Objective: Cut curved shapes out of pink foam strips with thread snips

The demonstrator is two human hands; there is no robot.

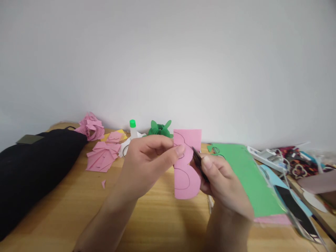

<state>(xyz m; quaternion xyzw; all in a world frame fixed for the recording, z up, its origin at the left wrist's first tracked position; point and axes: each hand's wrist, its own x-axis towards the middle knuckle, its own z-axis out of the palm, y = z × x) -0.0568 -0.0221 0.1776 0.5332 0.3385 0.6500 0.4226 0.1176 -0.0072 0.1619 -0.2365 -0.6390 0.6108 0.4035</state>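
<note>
A piece of pink paper (187,182) with curved pencil lines is held upright above the table, its left edge pinched between the thumb and fingers of my left hand (149,164). The lower right side of the paper has a rounded, scalloped outline, while its top right corner is still square. My right hand (220,182) is closed around small dark scissors (199,162), whose blades meet the paper's right edge near the upper part. The scissors' handles are mostly hidden by my right fingers.
Pink paper pieces (103,157) and a glue stick with a green cap (132,127) lie at the back left, near a green folded-paper shape (160,129). A black bag (39,168) fills the left. Green sheets (249,182) and a white power strip (266,157) are right.
</note>
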